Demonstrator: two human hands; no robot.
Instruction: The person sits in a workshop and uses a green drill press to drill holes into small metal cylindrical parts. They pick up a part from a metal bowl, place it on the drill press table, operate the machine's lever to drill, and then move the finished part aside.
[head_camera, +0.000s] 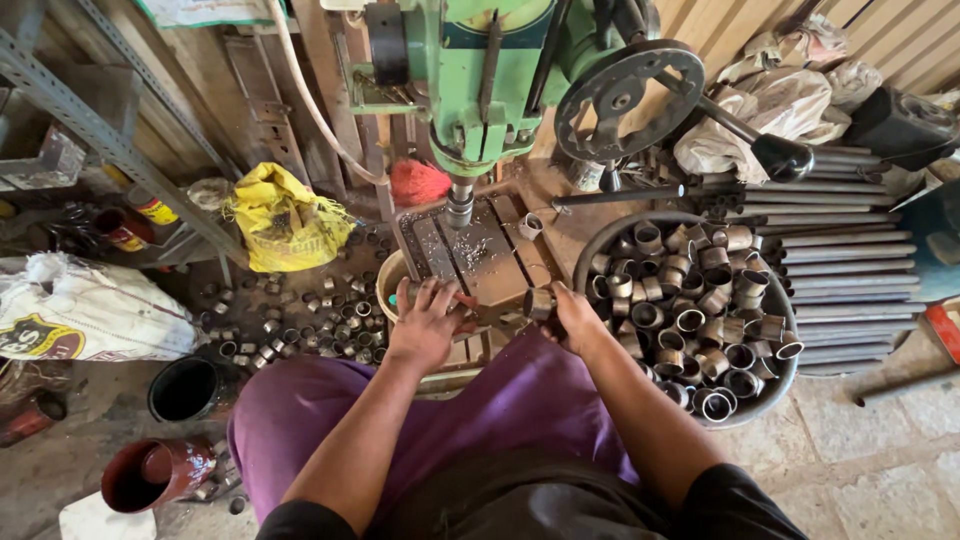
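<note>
Seen from above, you sit at a green drill press, its spindle hanging over a slotted metal table strewn with shavings. Your right hand has its fingers closed around a short steel tube sleeve, held just off the table's front right edge. Your left hand rests at the front left edge, fingers spread and curled; whether it grips anything I cannot tell. Seat the sleeve squarely under the spindle and keep fingertips clear. A basin of like sleeves sits just right.
</note>
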